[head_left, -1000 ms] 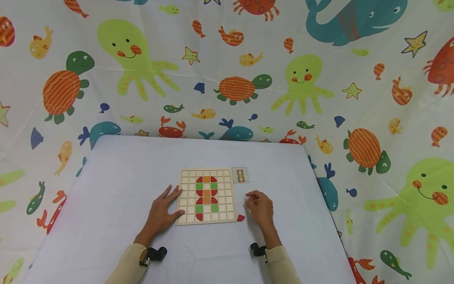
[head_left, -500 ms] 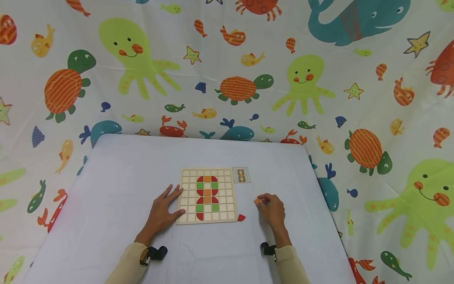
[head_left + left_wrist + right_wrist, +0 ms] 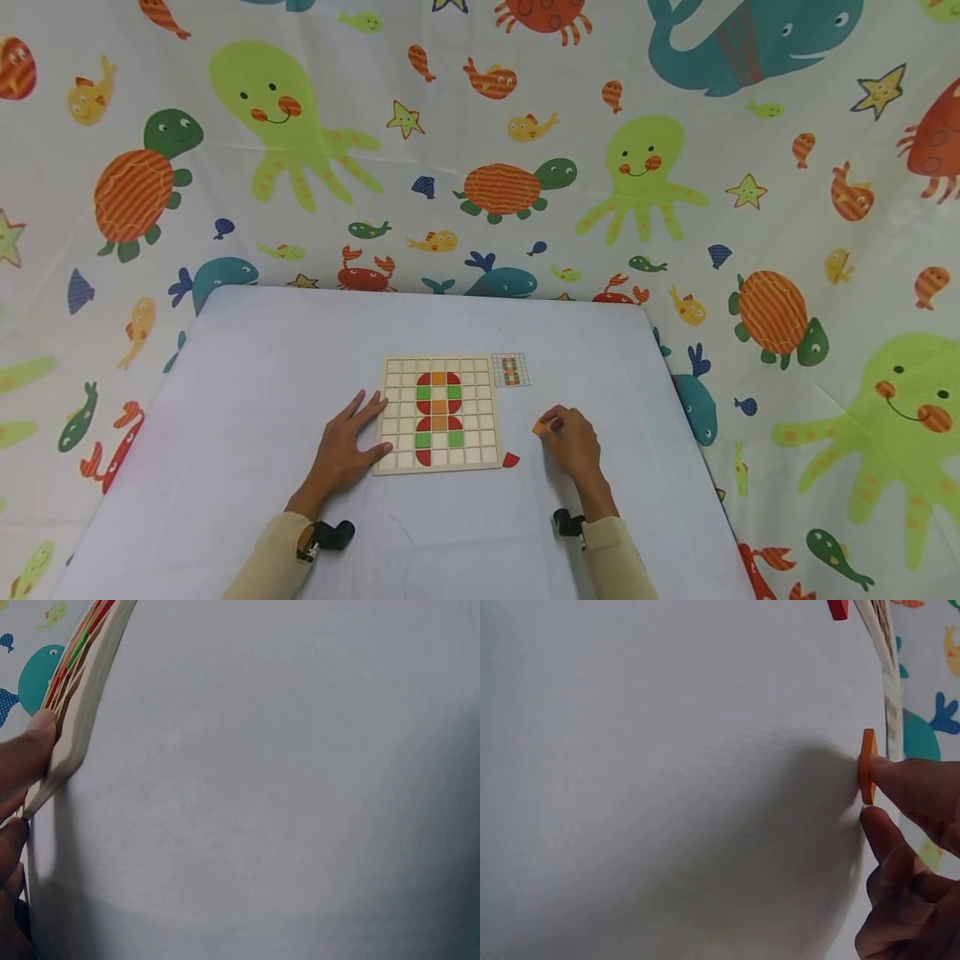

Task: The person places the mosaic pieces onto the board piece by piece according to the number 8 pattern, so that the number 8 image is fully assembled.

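A square wooden grid board (image 3: 476, 433) lies on the table, with red, green and orange tiles set in its middle columns. My left hand (image 3: 342, 446) rests at the board's left side, fingers spread and fingertips on its edge; the left wrist view shows the thumb (image 3: 34, 746) against the rim near a corner. To the right of the board, my right hand (image 3: 576, 446) pinches an orange tile (image 3: 538, 427) between thumb and fingers. In the right wrist view the orange tile (image 3: 867, 766) stands on edge, close over the cloth.
A loose red quarter-round tile (image 3: 511, 460) lies by the board's lower right corner. At the upper right corner sits a small pattern card (image 3: 512, 370) with a grid drawing. A white cloth covers the table (image 3: 300, 333); a sea-animal curtain (image 3: 450, 100) hangs behind.
My right hand has moved right, away from the board, and the orange tile now shows at its fingertips. The left hand stays in place.
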Available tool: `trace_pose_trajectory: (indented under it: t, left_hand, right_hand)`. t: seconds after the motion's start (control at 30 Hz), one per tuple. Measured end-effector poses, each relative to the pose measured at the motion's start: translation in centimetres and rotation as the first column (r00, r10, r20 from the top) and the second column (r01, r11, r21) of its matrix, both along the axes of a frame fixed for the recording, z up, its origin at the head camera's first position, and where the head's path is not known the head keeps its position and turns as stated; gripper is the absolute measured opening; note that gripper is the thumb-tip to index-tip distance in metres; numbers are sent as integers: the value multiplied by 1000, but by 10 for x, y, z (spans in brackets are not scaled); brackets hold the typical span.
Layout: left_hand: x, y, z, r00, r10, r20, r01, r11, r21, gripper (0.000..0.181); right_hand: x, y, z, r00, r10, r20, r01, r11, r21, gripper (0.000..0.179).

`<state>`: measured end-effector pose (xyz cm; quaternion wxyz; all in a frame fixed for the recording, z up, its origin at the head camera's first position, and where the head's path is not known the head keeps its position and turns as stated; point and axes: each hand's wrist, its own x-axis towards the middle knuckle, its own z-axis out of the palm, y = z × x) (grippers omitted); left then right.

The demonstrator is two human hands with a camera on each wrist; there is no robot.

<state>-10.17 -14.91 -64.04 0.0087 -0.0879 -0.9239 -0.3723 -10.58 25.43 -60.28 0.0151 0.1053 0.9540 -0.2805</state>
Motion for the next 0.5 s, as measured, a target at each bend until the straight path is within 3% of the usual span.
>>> trace_pose_trajectory:
  t: [0.3,0.5]
  left_hand:
    - [1,1,3,1000,5,10,-5,1000,-3,82]
    - [1,1,4,1000,6,8,-6,1000,1,82]
  right_hand:
    - [-3,1,6,996,82,40,-82,997,-1,17]
    - [-4,2,9,995,88,55,-87,996,-25,16]
